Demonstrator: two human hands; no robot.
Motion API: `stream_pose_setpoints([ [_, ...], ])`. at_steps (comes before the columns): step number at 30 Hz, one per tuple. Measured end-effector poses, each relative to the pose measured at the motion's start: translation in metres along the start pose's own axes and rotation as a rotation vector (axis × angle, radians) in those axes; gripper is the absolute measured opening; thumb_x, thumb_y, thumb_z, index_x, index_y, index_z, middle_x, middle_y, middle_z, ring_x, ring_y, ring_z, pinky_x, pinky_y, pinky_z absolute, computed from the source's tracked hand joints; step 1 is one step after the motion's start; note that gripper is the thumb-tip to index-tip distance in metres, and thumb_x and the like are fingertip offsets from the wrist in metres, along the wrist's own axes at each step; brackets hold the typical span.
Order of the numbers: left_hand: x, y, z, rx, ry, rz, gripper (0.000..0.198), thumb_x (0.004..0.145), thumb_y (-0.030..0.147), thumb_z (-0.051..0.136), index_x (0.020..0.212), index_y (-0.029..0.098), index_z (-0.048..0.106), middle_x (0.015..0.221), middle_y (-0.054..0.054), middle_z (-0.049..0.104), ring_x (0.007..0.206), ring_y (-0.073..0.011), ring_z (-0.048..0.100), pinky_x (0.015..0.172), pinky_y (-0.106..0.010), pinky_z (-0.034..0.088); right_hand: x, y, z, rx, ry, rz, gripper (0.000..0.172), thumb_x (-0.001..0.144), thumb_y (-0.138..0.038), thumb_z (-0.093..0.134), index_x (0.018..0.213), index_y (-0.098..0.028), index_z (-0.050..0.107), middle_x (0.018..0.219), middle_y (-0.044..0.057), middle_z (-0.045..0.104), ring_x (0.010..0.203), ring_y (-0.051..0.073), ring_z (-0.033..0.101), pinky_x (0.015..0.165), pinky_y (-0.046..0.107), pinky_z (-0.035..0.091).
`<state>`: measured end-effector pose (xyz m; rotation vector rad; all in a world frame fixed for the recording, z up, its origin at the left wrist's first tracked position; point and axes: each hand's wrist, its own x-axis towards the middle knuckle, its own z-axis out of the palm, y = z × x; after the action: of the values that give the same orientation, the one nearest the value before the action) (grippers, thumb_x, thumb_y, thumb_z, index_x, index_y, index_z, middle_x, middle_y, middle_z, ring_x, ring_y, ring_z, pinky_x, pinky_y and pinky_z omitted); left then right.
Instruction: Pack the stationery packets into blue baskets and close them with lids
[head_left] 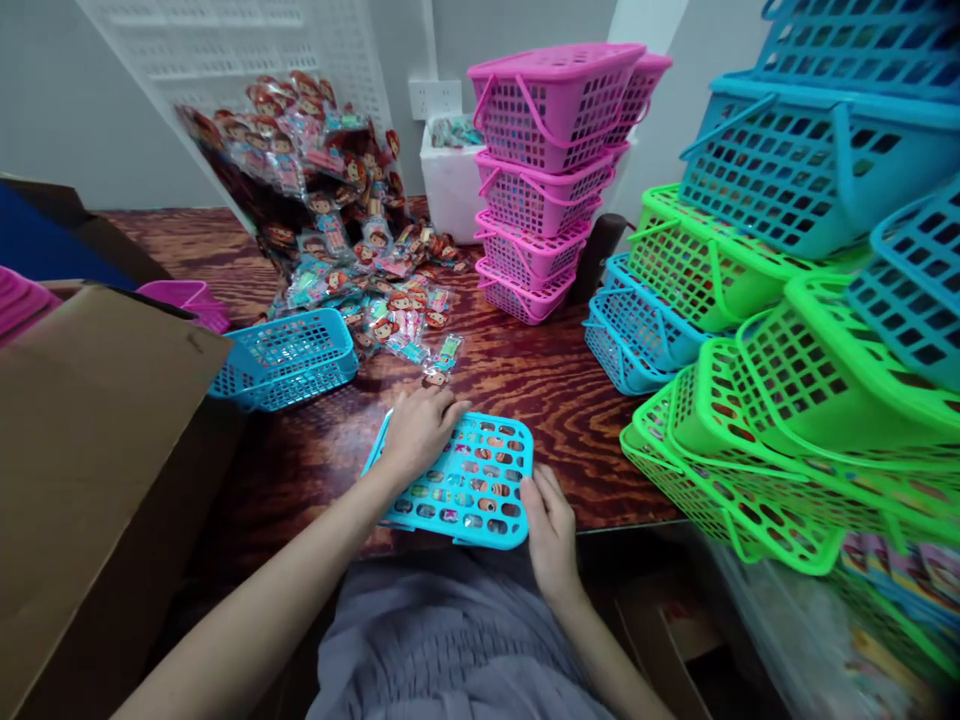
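While both hands are on the lidded blue basket (454,460): the step in hand looks like settling or pressing its slotted lid
Left hand (424,428): laid over the far left part of the lid; whether the fingers curl beneath the rim is hidden, so I cannot tell if it grips
Right hand (553,515): narrow around the basket's right edge, thumb at the rim
Next move: seems to call for even pressure along the rim, the right hand steadying the side
Near edge: the basket sits at the front of the table (592,420), close above the lap, so a slip that way looks the likeliest
Far side: bagged packets (405,310) lie just beyond the left hand
Left: the open blue basket (315,385) and a cardboard box (97,430) limit room
Right: bare wood runs to the green baskets (802,360), the roomiest way out
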<state>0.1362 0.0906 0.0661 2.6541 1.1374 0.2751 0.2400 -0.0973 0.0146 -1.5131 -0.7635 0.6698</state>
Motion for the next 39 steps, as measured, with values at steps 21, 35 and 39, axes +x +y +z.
stream_pose_setpoints([
  [21, -0.056, -0.076, -0.021, -0.358, 0.009, -0.376, 0.045, 0.079, 0.063, 0.056, 0.069, 0.019, 0.056, 0.063, 0.001, 0.054, 0.059, -0.0159, 0.049, 0.053, -0.027, 0.025, 0.181, -0.02, 0.042, -0.239, -0.215, -0.042, 0.029, 0.062, -0.046, 0.077, 0.077, -0.021, 0.075, 0.078, 0.004, 0.074, 0.082, 0.025, 0.065, 0.082, 0.037, 0.047],
  [35, -0.07, -0.065, -0.006, -0.479, 0.079, -0.339, 0.046, 0.087, 0.056, 0.045, 0.058, 0.021, 0.037, 0.053, 0.005, 0.037, 0.053, -0.0133, 0.037, 0.054, -0.027, 0.019, 0.091, -0.017, 0.019, 0.041, -0.074, 0.211, 0.046, 0.07, -0.065, 0.066, 0.064, -0.023, 0.05, 0.057, -0.003, 0.052, 0.053, 0.013, 0.047, 0.048, 0.026, 0.039],
  [39, -0.069, -0.071, 0.005, -0.607, 0.04, -0.323, 0.048, 0.086, 0.061, 0.043, 0.061, 0.021, 0.037, 0.056, 0.005, 0.035, 0.054, -0.0123, 0.036, 0.051, -0.024, 0.023, 0.096, -0.018, 0.025, 0.039, -0.071, 0.219, 0.042, 0.072, -0.062, 0.063, 0.064, -0.024, 0.047, 0.055, -0.004, 0.049, 0.05, 0.013, 0.045, 0.046, 0.026, 0.038],
])
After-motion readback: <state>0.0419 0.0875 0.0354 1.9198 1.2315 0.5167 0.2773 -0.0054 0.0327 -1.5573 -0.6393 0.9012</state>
